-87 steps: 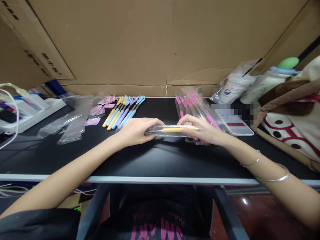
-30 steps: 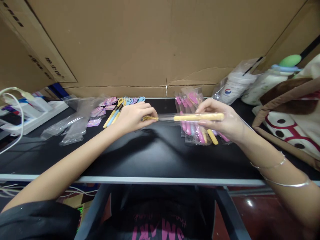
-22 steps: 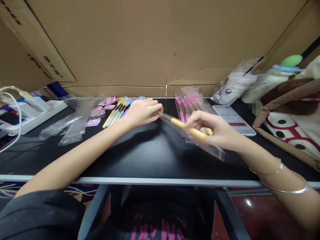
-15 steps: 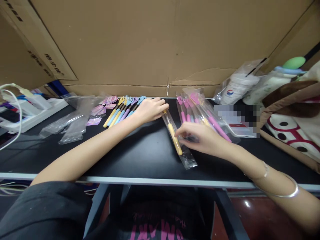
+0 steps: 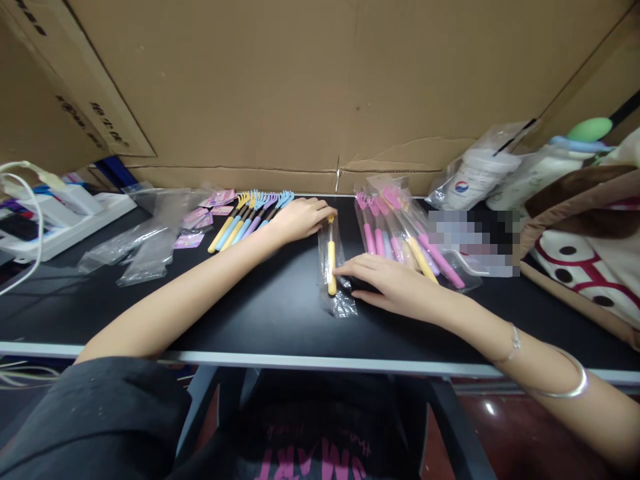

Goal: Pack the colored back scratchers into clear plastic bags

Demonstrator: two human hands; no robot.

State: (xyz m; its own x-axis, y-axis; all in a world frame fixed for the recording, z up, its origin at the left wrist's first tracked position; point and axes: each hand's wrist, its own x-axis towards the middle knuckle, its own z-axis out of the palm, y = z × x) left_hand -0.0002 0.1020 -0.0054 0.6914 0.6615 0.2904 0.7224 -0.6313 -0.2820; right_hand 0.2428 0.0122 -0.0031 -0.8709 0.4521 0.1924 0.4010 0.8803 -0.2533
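A yellow back scratcher (image 5: 331,259) lies in a clear plastic bag (image 5: 344,305) on the black table, almost straight up and down in view. My left hand (image 5: 301,219) is at its far end, fingers curled over the claw head and mostly hiding it. My right hand (image 5: 383,279) rests to the right with fingers stretched out, the index fingertip touching the bag beside the handle. Unbagged back scratchers (image 5: 240,223) in yellow, blue and purple lie fanned left of my left hand. Bagged back scratchers (image 5: 400,227), mostly pink, lie beyond my right hand.
Empty clear bags (image 5: 160,230) and small pink cards (image 5: 189,240) lie at the left, near a white power strip (image 5: 75,230) with cables. A bagged cup (image 5: 463,180), a bottle (image 5: 555,167) and a cloth bag (image 5: 590,267) stand right. Cardboard (image 5: 300,87) walls the back.
The bagged yellow back scratcher's near end has swung left, so it lies straighter. My right hand has shifted left with it and its fingers have straightened. My left hand stays at the far end.
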